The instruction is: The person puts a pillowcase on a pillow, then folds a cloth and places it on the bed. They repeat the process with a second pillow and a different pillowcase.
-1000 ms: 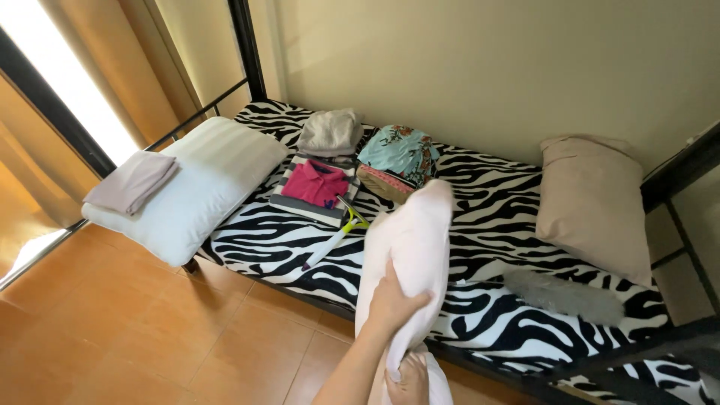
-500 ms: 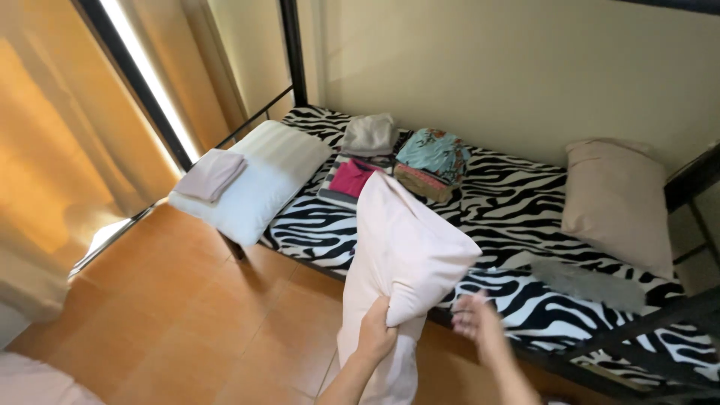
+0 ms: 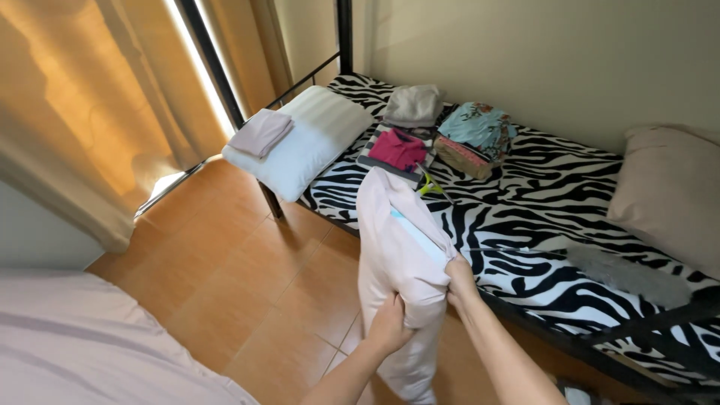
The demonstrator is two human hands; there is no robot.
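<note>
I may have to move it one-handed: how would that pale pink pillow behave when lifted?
Likely soft and floppy: the pale pink pillow sags and creases where the left hand and right hand pinch it. Probably light for its bulk. Its loose cover may slip.

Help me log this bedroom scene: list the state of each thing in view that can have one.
Pale pink pillow: upright, held off the floor beside the bed.
Left hand: gripping the pillow low down.
Right hand: fingers closed on its edge.
White pillow: lying flat at the bed end.
Folded lilac cloth: resting on it.
Clothes: folded in stacks.
Beige pillow: lying on the bed.
Curtain: drawn.
</note>
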